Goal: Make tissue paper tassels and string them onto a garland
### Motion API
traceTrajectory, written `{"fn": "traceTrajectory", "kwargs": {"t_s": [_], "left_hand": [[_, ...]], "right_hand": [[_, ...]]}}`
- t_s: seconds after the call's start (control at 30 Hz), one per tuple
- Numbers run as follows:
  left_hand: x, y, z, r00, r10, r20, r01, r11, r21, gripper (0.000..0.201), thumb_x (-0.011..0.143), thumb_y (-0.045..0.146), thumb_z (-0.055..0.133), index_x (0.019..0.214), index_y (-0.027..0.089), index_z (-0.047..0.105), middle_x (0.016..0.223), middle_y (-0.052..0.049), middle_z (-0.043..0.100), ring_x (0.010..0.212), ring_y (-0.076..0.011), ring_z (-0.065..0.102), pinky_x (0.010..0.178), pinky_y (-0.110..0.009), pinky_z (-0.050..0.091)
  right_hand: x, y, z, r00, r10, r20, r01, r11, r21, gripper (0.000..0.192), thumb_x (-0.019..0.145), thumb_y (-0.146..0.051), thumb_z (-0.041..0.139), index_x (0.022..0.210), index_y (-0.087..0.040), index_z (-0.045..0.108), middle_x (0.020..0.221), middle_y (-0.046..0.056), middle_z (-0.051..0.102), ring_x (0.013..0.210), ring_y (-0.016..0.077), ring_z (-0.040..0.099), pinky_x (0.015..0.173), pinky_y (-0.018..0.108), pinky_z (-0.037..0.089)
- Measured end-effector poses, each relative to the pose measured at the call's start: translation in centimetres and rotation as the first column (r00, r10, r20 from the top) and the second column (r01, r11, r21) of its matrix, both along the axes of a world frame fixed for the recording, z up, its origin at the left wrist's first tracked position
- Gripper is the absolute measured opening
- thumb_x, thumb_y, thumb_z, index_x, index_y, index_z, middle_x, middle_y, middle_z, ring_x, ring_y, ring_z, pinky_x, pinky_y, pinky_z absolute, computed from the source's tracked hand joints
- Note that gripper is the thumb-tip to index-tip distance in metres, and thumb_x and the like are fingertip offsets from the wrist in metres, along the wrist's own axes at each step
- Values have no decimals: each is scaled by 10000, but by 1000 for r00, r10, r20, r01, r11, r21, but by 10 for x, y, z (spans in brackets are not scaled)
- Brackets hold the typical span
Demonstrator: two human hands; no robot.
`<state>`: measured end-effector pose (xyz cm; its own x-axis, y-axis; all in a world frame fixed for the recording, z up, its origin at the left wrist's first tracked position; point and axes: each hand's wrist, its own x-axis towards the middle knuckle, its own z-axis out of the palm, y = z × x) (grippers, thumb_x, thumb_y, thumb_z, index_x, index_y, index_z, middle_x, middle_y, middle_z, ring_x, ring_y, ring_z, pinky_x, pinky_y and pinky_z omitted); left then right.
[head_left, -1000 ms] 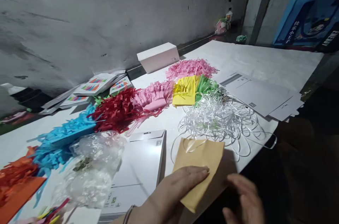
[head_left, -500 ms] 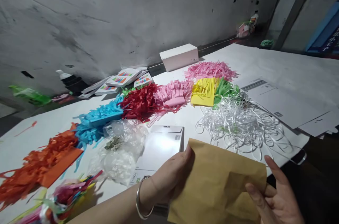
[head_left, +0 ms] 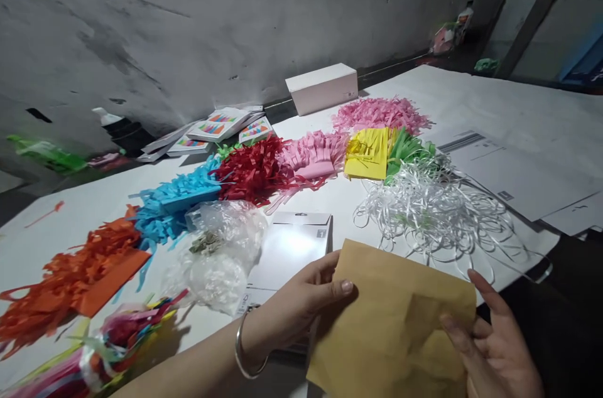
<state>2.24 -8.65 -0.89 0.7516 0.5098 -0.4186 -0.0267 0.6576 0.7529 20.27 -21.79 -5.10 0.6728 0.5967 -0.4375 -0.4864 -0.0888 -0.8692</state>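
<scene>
A scuffed grey wall (head_left: 211, 21) stands behind the white-covered surface (head_left: 471, 100). A white oblong box (head_left: 323, 90) sits near the wall; to its left, flat white packages with multicoloured prints (head_left: 219, 123) overlap. Tangled white ribbon (head_left: 428, 206) touches green paper strips (head_left: 405, 150).

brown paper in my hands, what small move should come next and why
Probably ease the brown paper slightly leftward, keeping both grips: the left hand and right hand hold its opposite sides, and in this view the right hand appears against the dark area beyond the edge of the white tabletop.
</scene>
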Motion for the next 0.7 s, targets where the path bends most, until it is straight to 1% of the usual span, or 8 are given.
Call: {"fn": "traceTrajectory", "kwargs": {"t_s": [0.17,0.23,0.33,0.47,0.57,0.63,0.67,0.7], "left_hand": [[-4,3,-3,993,8,-117,-4,999,35,847,746,162,834,1481,227,418,949,-55,731,886,-230,701,858,-364,538],[-3,2,-2,990,52,-129,-47,998,44,925,737,165,840,1520,220,349,853,-29,713,825,-214,690,811,-343,537],[-3,1,-1,974,150,-167,-144,988,47,1035,727,176,852,1563,213,243,746,12,671,738,-182,662,768,-318,523],[-7,3,-3,972,178,-153,-173,984,44,956,715,201,865,1524,227,357,756,10,663,727,-172,648,752,-302,505],[-12,3,-8,965,201,-171,-186,977,99,858,758,230,841,1499,223,409,720,19,646,713,-161,641,725,-286,489],[-13,0,-8,951,259,-166,-223,952,209,798,797,255,813,1490,238,419,890,-35,698,850,-189,666,786,-302,503],[-13,-3,-7,947,286,-145,-238,929,282,758,816,270,796,1480,254,432,1064,-76,700,984,-218,660,860,-327,505],[-13,-7,-4,947,298,-116,-240,903,357,709,840,286,773,1468,274,446,1253,-105,648,1132,-249,619,949,-360,489]], "right_hand": [[8,3,-8,998,-48,28,45,992,119,844,728,-459,817,1468,-369,421,1002,56,754,813,285,743,737,403,596],[11,0,-12,999,-16,51,8,988,153,822,784,-469,770,1499,-370,378,1075,75,744,834,284,746,806,432,579],[14,-7,-17,995,88,53,-97,975,202,857,808,-462,750,1536,-365,308,1118,108,737,833,295,751,837,459,563],[14,-11,-25,984,173,42,-178,963,201,934,759,-402,808,1539,-350,298,1062,120,753,816,310,751,777,467,588],[8,-10,-24,989,137,59,-146,973,179,931,722,-353,843,1515,-324,355,986,100,766,823,301,749,740,442,608],[3,-10,-19,993,21,116,-42,983,179,901,730,-351,839,1501,-323,374,960,76,766,848,284,744,726,417,616],[1,-12,-16,984,-67,164,37,983,178,887,739,-344,834,1497,-336,374,967,60,763,876,271,737,722,399,619],[0,-14,-13,965,-140,220,102,979,175,893,750,-327,830,1501,-363,349,992,41,758,912,257,728,720,380,621]]}}
